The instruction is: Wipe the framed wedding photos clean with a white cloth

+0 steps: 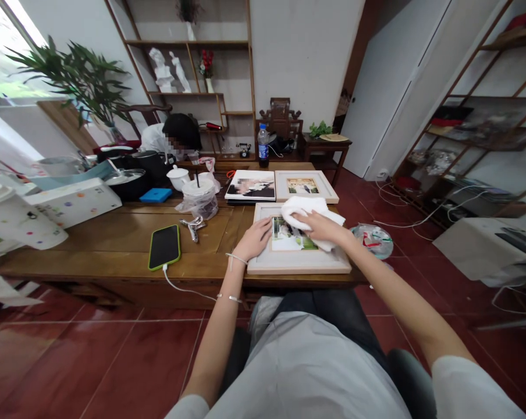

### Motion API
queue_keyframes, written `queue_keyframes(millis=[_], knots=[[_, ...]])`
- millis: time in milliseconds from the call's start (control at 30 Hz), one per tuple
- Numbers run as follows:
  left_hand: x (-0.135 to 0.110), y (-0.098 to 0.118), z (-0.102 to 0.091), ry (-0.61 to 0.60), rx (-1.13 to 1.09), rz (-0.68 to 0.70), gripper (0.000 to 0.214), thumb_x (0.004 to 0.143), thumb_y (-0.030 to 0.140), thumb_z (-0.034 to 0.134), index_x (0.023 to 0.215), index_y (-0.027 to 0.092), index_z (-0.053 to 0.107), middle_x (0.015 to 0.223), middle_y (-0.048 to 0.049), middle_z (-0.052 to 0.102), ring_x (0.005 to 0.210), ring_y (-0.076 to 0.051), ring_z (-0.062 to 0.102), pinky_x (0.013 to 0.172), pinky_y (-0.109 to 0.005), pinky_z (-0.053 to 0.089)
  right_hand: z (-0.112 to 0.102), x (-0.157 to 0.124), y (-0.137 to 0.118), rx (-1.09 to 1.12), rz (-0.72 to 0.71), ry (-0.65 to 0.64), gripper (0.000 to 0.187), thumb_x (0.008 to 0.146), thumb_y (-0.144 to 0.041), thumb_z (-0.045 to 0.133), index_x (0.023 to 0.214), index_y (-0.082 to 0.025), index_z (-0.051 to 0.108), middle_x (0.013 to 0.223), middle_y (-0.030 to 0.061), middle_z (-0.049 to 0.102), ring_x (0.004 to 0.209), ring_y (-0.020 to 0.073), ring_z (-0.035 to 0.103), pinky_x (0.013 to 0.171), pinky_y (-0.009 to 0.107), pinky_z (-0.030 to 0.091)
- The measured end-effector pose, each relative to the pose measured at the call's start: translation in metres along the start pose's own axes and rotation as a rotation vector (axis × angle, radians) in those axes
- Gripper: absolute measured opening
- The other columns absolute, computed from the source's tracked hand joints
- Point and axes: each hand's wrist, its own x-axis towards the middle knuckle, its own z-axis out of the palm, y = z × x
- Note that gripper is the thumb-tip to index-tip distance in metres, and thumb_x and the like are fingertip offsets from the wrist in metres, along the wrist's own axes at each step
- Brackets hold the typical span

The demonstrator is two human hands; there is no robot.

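Observation:
A picture frame (pixel 298 262) with a pale wooden edge and a wide light mat lies flat at the table's front edge, a photo (pixel 284 240) in its middle. On its left side rests my left hand (pixel 257 237), fingers stretched out flat. My right hand (pixel 317 226) grips a white cloth (pixel 309 206) and presses it on the upper right of the frame, covering part of the photo. Just behind lie a second framed picture (pixel 326 185) and a book with a black-and-white cover (pixel 251 186).
Left on the wooden table (pixel 127 250) are a phone (pixel 164 247) with a charging cable, a plastic drink cup (pixel 201 195), a blue box (pixel 156 195) and a paper cup (pixel 22 218). A bottle (pixel 263 145) stands behind. Another person (pixel 180 134) leans over the far side. A lined bin (pixel 373 240) stands right.

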Motion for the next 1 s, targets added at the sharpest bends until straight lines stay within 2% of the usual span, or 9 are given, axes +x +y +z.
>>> queue_keyframes(millis=[133,200,267,367,500,633,733,867,1000], knots=[[0.000,0.000,-0.001,0.000,0.000,0.007,0.041,0.093,0.028,0.038,0.129,0.015,0.051,0.140,-0.0110,0.047,0.132,-0.021,0.040,0.112,-0.041,0.032,-0.002,0.033,0.019,-0.123,0.127,0.094,0.081,0.067,0.008,0.038,0.144,-0.017,0.030,0.143,0.0175,0.040,0.139,0.0314,0.021,0.103,0.056,0.026],[0.000,0.001,-0.002,-0.004,0.008,0.007,0.042,0.093,0.028,0.038,0.130,0.014,0.051,0.140,-0.0117,0.047,0.132,-0.022,0.040,0.112,-0.041,0.032,0.000,0.039,0.017,-0.148,0.142,0.107,0.082,0.066,0.010,0.037,0.142,-0.020,0.035,0.142,0.0159,0.042,0.139,0.0326,0.021,0.101,0.059,0.025],[0.000,0.001,-0.001,-0.004,0.007,0.000,0.042,0.093,0.028,0.038,0.129,0.012,0.051,0.139,-0.0129,0.047,0.131,-0.022,0.041,0.112,-0.041,0.031,0.004,0.037,0.007,-0.149,0.100,0.087,0.080,0.065,0.011,0.036,0.138,-0.023,0.042,0.143,0.0124,0.042,0.137,0.0328,0.023,0.101,0.060,0.025],[0.000,0.000,0.001,0.007,-0.008,-0.013,0.041,0.093,0.028,0.039,0.128,0.013,0.052,0.140,-0.0122,0.047,0.131,-0.022,0.041,0.112,-0.041,0.031,0.008,0.015,-0.016,-0.121,-0.007,0.031,0.077,0.066,0.010,0.036,0.133,-0.026,0.048,0.141,0.0101,0.045,0.134,0.0319,0.030,0.100,0.060,0.027],[0.000,0.001,0.002,0.012,-0.011,-0.022,0.040,0.093,0.027,0.039,0.129,0.015,0.052,0.140,-0.0105,0.047,0.131,-0.021,0.041,0.112,-0.041,0.031,0.001,-0.035,-0.053,-0.015,-0.156,-0.109,0.071,0.068,0.006,0.039,0.131,-0.025,0.051,0.138,0.0134,0.049,0.132,0.0298,0.035,0.101,0.055,0.029],[0.000,0.002,0.000,0.007,-0.007,-0.018,0.042,0.093,0.026,0.037,0.131,0.015,0.049,0.140,-0.0098,0.047,0.131,-0.021,0.041,0.113,-0.040,0.031,-0.013,-0.075,-0.079,0.020,-0.221,-0.099,0.070,0.067,0.005,0.039,0.130,-0.025,0.051,0.144,0.0104,0.042,0.135,0.0294,0.031,0.102,0.053,0.031],[-0.001,0.003,0.000,0.002,-0.005,-0.031,0.043,0.093,0.027,0.037,0.131,0.013,0.049,0.140,-0.0116,0.047,0.131,-0.021,0.040,0.113,-0.039,0.030,-0.018,-0.082,-0.087,0.018,-0.235,-0.093,0.069,0.068,0.004,0.039,0.130,-0.025,0.051,0.140,0.0109,0.046,0.133,0.0278,0.034,0.102,0.051,0.033],[-0.001,0.002,0.000,0.003,-0.020,-0.027,0.043,0.093,0.028,0.038,0.131,0.012,0.049,0.140,-0.0123,0.046,0.132,-0.021,0.040,0.113,-0.038,0.029,-0.007,-0.063,-0.076,-0.007,-0.180,-0.070,0.073,0.068,0.003,0.040,0.135,-0.024,0.046,0.140,0.0114,0.045,0.133,0.0281,0.035,0.103,0.050,0.031],[0.000,0.001,0.001,0.001,-0.025,-0.028,0.042,0.093,0.028,0.038,0.130,0.013,0.050,0.140,-0.0120,0.046,0.132,-0.021,0.040,0.113,-0.039,0.030,0.006,-0.028,-0.037,-0.091,-0.071,0.008,0.078,0.065,0.006,0.038,0.138,-0.023,0.041,0.150,0.0091,0.032,0.138,0.0318,0.022,0.106,0.055,0.025]])
